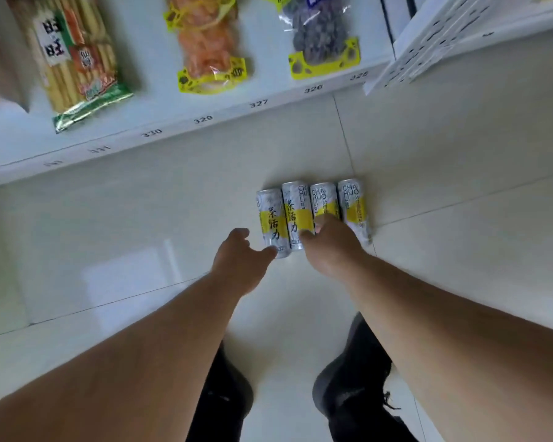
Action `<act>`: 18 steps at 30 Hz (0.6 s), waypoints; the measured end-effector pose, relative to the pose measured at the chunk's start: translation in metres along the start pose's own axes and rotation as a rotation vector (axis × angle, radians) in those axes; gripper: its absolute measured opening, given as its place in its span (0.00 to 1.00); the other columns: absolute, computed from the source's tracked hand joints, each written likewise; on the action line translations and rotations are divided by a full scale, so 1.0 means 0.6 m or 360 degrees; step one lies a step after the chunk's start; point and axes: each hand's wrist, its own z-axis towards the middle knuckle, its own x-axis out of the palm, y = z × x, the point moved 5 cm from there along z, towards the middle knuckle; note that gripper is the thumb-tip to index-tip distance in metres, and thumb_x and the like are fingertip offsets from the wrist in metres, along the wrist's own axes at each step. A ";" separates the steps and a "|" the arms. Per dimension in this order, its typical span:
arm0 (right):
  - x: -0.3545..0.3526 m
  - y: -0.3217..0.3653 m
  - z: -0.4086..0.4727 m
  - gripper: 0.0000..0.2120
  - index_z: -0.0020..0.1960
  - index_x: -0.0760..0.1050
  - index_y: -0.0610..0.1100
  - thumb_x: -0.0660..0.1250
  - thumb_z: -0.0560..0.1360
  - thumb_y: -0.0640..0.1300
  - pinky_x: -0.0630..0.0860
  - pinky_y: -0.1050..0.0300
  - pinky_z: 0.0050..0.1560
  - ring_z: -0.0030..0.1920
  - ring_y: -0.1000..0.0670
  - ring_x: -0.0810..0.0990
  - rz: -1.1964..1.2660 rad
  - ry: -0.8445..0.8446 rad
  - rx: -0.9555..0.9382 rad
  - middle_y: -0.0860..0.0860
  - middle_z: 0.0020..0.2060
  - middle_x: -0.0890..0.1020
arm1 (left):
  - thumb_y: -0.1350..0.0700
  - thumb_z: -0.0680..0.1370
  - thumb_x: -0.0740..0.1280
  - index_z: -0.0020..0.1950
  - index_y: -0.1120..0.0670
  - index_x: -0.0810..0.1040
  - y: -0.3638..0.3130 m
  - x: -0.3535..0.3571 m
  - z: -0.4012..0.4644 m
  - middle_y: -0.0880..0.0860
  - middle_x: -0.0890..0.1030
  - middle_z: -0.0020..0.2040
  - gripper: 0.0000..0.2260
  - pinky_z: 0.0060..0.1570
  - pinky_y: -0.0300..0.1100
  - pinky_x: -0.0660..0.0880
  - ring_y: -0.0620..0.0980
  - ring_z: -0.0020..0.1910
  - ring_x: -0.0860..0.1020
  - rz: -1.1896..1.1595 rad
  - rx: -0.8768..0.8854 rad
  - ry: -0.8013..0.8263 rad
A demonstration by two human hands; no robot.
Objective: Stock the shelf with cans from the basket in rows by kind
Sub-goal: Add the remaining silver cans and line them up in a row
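Several silver-and-yellow cans of one kind sit side by side in a row on the pale floor tiles, below the shelf edge. My left hand is at the left end of the row, its thumb touching the leftmost can and its fingers loosely curled around nothing. My right hand covers the near end of the third can. Its fingers curl onto that can and its thumb lies across the second can.
A white shelf with numbered labels runs across the top. It carries a pack of rice sticks, an orange snack bag and a dark snack bag. A white perforated basket wall is at the upper right. My feet stand below.
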 end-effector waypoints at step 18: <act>0.047 0.017 0.093 0.17 0.67 0.72 0.39 0.68 0.80 0.42 0.64 0.62 0.32 0.55 0.44 0.81 0.0063 -0.0293 0.0058 0.45 0.56 0.80 | 0.48 0.66 0.75 0.49 0.51 0.78 -0.003 0.047 0.159 0.49 0.83 0.41 0.16 0.37 0.46 0.82 0.49 0.37 0.81 0.0052 0.0074 -0.0179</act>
